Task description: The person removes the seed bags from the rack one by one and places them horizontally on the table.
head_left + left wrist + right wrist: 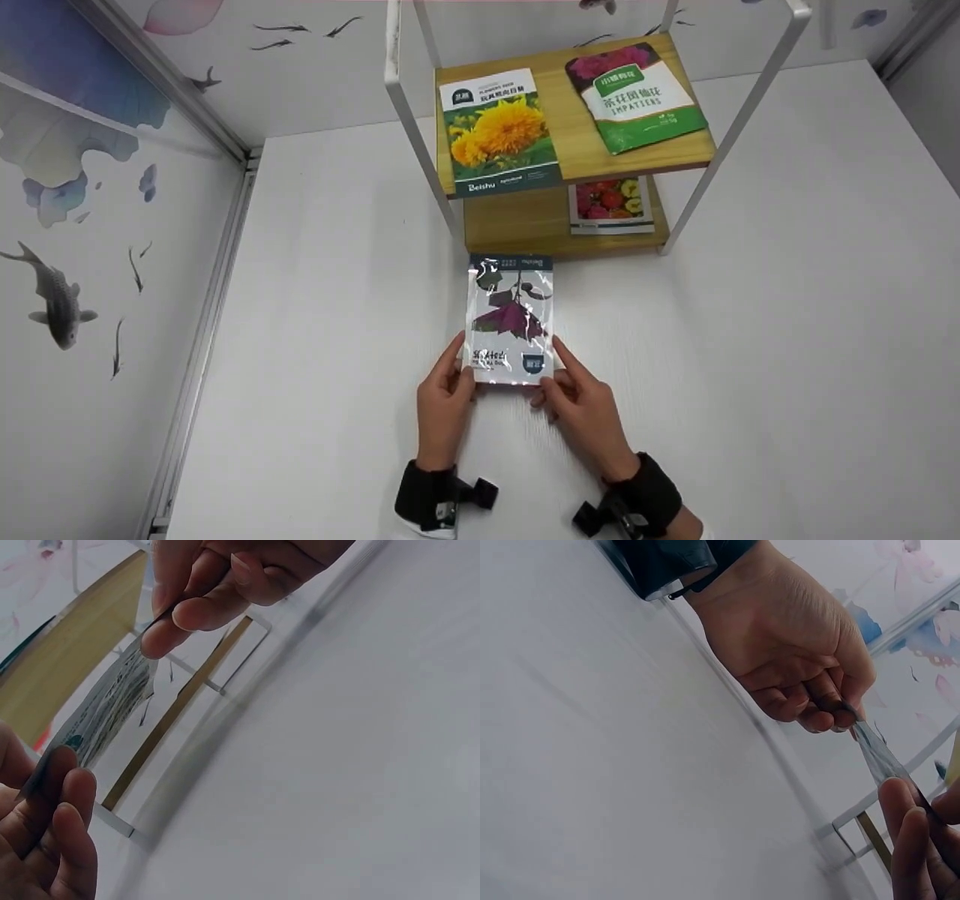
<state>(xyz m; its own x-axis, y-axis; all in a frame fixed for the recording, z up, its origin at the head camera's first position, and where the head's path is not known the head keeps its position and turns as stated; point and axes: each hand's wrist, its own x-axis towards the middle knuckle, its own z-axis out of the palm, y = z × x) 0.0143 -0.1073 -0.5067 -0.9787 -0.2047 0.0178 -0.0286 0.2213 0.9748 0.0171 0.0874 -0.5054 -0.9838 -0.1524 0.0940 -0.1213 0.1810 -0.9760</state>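
Note:
A seed packet (513,319) with a dark purple hanging flower on pale film stands between both hands, its print upside down in the head view. My left hand (445,401) pinches its lower left edge, thumb on the front. At the lower right corner, my right hand (589,411) pinches it the same way. The left wrist view catches the packet (112,709) nearly edge-on, raised off the table, with fingers behind it. From the right wrist, the packet (881,754) is a thin, shiny strip between the two hands. Its back is mostly hidden.
Just beyond the packet stands a two-tier rack (570,166) with white metal posts. On its upper board lie a yellow-flower packet (499,131) and a green-and-white impatiens packet (637,97). A packet with red and yellow flowers (611,206) lies below, partly covered.

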